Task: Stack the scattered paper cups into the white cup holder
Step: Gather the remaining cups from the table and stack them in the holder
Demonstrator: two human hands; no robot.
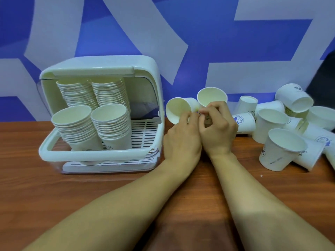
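Observation:
The white cup holder (98,153) stands at the left of the wooden table with its lid raised. Inside it lean several stacks of paper cups (76,124), tilted toward me. Just right of the holder, my left hand (182,136) grips a paper cup (178,109) tipped with its mouth toward the left. My right hand (218,129) grips a second paper cup (212,97) with its mouth facing up and toward me. The two hands touch each other. A pile of scattered paper cups (282,142) lies at the right.
A blue and white patterned wall (181,42) rises directly behind the table. A dark object (324,77) shows at the right edge behind the pile. The wooden tabletop (90,196) stretches in front of the holder, under my forearms.

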